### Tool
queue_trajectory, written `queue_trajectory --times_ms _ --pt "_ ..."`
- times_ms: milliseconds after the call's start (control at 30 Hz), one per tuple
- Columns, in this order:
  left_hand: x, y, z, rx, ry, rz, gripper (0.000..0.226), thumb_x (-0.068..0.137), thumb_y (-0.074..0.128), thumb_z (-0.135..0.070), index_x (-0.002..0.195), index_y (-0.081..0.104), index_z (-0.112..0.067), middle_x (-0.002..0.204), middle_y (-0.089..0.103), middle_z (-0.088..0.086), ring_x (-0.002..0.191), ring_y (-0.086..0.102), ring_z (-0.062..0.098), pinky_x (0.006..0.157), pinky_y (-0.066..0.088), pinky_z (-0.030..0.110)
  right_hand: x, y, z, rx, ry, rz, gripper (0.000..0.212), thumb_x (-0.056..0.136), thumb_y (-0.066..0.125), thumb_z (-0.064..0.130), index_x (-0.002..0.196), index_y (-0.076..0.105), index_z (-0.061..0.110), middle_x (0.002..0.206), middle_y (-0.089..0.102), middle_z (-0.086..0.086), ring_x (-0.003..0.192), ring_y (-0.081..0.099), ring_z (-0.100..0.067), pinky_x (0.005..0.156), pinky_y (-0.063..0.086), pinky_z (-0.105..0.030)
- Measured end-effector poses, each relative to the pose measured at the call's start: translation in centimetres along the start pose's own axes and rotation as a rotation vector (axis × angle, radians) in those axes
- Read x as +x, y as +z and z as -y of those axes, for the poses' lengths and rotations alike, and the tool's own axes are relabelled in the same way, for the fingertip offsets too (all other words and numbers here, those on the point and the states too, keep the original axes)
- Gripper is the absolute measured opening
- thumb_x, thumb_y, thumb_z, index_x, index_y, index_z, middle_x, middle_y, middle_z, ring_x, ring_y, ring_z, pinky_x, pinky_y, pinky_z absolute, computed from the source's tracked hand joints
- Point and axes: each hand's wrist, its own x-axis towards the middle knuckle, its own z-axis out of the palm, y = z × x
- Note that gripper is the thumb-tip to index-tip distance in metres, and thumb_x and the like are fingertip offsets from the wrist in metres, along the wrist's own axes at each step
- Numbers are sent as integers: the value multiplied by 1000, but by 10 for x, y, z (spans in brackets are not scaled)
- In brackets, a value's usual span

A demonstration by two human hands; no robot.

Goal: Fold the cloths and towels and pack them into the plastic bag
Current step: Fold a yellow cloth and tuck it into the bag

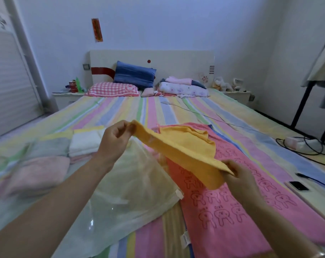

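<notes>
Over the striped bed [158, 112], the left hand [117, 135] pinches the far corner of a yellow cloth [182, 146] between thumb and curled fingers. The right hand [239, 175] has a closed grip on the near corner. The cloth hangs stretched between them, clear of the sheet. Beneath it a pink rabbit-print towel [232, 211] lies spread flat. A clear plastic bag [132, 183] lies flat on its left, touching its edge, under the left forearm. Further left sit a folded white towel [85, 140] and a folded pink towel [40, 172], both blurred. On the right, a phone [298, 185] and a power strip [297, 143] with looped cables rest on the sheet. A blue pillow [134, 74] leans at the headboard.
</notes>
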Motion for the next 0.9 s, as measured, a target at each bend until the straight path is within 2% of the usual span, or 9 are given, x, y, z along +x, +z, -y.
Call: queue_trajectory --times_ms 67,133,300,400,467,567,667,767,900 --pt "-2 -18 11 40 -44 -34 20 96 55 -25 81 65 -16 79 58 8 79 51 19 79 52 54 -3 -2 22 121 -24 46 24 95 52 10 91 65 31 83 68 5 71 60 -14 56 43 -23" --pt "-10 -32 15 122 -100 -52 23 98 51 -25 83 67 -19 80 64 11 76 55 20 76 51 45 -6 -4 43 118 -31 150 25 96 53 14 88 68 33 83 70 6 77 65 -13 63 49 -26" --pt "-33 -55 -1 277 -296 35 32 100 48 -37 85 67 -15 76 69 6 70 63 22 60 47 32 -16 -20 85 115 64 703 10 90 63 26 88 73 26 86 69 -5 72 65 -15 65 54 -29" --pt "-41 -69 -21 119 -597 303 31 99 52 -25 85 68 -2 72 67 12 63 62 17 60 48 26 -19 -36 108 162 92 961 27 78 72 28 103 69 18 93 72 -6 80 67 -16 71 56 -27" --pt "-44 -77 -35 82 -680 488 34 95 56 -24 95 70 6 85 66 18 75 60 22 70 49 32 -16 -43 116 149 38 1016 46 67 83 42 104 67 20 90 73 1 81 68 -12 70 56 -23" --pt "-39 -77 -41 95 -643 541 31 93 59 -25 90 68 5 77 61 14 67 57 20 61 49 27 -3 -42 111 160 53 986 67 46 88 57 100 68 23 90 74 3 82 70 -13 68 55 -22" --pt "-24 -63 -22 152 -620 391 34 95 58 -27 92 67 5 78 59 14 71 54 24 65 45 31 19 -27 88 207 233 859 47 70 80 37 111 64 19 100 74 -4 91 71 -21 78 58 -33" --pt "-3 -41 13 204 -604 245 23 98 55 -30 87 66 -13 75 60 5 66 54 17 58 41 27 47 -10 52 271 445 687 45 75 73 24 117 61 13 105 72 -13 96 70 -29 82 57 -40" --pt "33 -4 61 192 -593 111 18 98 54 -25 93 67 -14 85 67 7 71 60 19 59 45 28 89 5 8 263 593 450 51 79 73 19 125 54 5 113 65 -16 101 65 -30 82 55 -39"
